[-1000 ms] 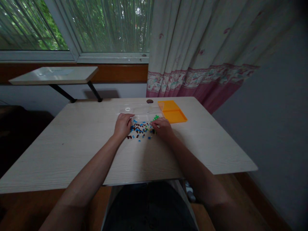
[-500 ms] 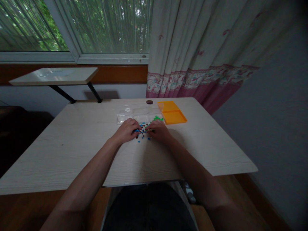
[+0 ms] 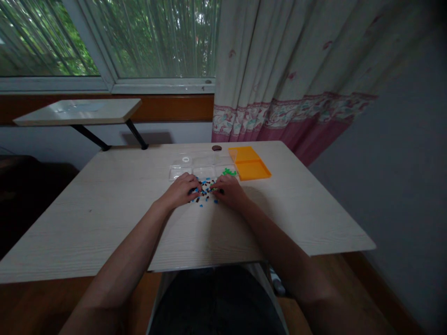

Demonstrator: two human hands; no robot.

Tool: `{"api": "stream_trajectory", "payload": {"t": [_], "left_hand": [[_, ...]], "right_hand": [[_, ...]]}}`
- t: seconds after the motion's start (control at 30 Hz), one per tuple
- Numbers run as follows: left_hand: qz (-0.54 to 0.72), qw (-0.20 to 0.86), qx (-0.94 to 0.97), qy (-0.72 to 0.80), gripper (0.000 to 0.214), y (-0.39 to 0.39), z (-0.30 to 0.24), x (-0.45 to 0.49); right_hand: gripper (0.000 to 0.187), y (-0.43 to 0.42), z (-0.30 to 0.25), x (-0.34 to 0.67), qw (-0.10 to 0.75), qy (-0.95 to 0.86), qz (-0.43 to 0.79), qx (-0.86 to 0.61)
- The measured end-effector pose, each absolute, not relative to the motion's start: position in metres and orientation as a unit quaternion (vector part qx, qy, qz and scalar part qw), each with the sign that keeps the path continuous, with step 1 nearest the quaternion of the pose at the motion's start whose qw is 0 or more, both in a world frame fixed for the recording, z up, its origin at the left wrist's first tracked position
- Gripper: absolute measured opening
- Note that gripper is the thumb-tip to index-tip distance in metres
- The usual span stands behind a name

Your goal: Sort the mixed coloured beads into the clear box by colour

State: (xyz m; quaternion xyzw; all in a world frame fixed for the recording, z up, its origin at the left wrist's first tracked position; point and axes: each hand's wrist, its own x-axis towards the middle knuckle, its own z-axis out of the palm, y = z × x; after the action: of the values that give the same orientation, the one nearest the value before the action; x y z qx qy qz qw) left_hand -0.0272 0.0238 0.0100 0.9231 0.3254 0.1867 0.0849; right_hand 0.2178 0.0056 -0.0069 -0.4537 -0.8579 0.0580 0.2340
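Note:
A loose pile of small blue, brown and a few green plastic pieces lies on the table between my hands. At the pile's left side, my left hand rests with fingers bent and a gap between thumb and fingertips; pieces lie under and beside them. On the right side, my right hand has its thumb and fingers drawn together at the pile, with a bit of green by the tips. What it holds is too small to make out. Green pieces sit in the right front compartment of a clear plastic box just behind the hands.
An open orange case lies right of the clear box. A dark round object is near the table's back edge. A raised shelf on black legs stands at the back left. Curtain and wall border the right side.
My left hand has shifted slightly left, and its thumb and fingers have parted, uncovering more pieces. My right hand stays almost in place at the pile.

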Motion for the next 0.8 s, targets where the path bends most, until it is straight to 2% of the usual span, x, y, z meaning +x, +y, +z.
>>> {"api": "stream_trajectory", "payload": {"t": [0.53,0.8], "left_hand": [[0.211,0.068,0.916,0.334,0.017,0.0224,0.0065,-0.0234],[0.229,0.065,0.908,0.346,0.020,0.0229,0.0072,-0.0248]], "right_hand": [[0.022,0.0021,-0.0026,0.2177,0.239,-0.850,0.066,-0.464],[0.016,0.0044,-0.0030,0.2206,0.216,-0.844,0.057,-0.488]]}}
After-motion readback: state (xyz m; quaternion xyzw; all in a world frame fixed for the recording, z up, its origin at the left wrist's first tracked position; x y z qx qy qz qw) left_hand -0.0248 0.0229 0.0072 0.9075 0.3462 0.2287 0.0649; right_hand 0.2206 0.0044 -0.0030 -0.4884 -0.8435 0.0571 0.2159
